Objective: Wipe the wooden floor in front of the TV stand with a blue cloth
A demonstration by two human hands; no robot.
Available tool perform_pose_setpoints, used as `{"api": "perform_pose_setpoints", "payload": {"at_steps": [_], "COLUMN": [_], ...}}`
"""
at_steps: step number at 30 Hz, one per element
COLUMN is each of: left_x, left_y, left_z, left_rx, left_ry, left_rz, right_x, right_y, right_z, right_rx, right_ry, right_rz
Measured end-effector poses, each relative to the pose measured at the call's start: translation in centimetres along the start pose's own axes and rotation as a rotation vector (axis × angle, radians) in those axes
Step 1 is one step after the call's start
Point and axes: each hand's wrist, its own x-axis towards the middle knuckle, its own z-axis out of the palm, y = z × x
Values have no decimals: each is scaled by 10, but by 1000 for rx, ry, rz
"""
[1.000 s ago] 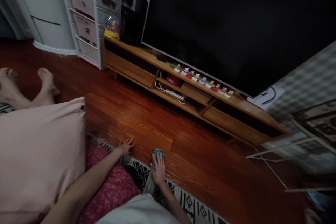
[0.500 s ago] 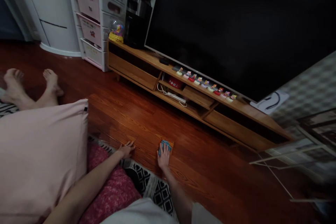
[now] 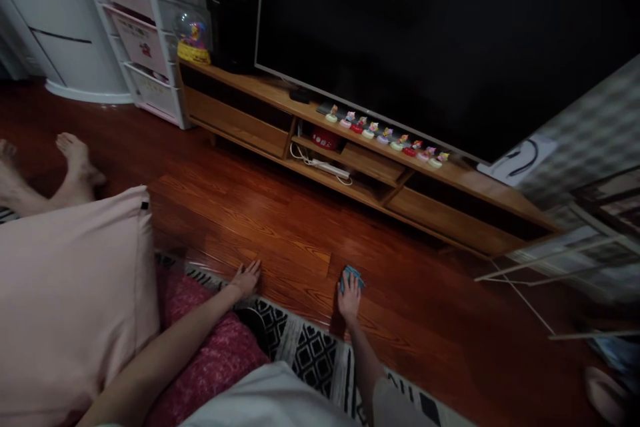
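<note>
Head view: crumpled blue cloth point(image 3: 353, 269) under the flat right hand point(image 3: 349, 299)

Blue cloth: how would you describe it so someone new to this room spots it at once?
Find the big black television and the long wooden stand beneath it. On the floor between the stand and the patterned rug, the person's right hand lies on a small blue cloth. Its blue sets it apart from the red-brown boards around it.

right hand point(image 3: 349, 299) | moved rightward with blue cloth point(image 3: 356, 271) | past floor seam point(image 3: 329, 265), farther from left hand point(image 3: 246, 280)
</note>
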Motion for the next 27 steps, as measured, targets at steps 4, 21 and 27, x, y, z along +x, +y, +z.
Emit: {"api": "perform_pose_setpoints", "payload": {"at_steps": [4,21,27], "left_x": [2,19,15], "left_y": [18,38,33], "left_z": [-2,6,6], "left_rx": [-19,-61,-7], "left_ry": [-12,-64,-78], "left_rz": [130,83,77], "right_x": [38,50,123], "right_y": [-23,-23,-24], "right_z": [-4,5,-7], "right_rx": [30,-22,-33], "right_ry": [45,-32,-27], "right_rz": [238,-213,159]}}
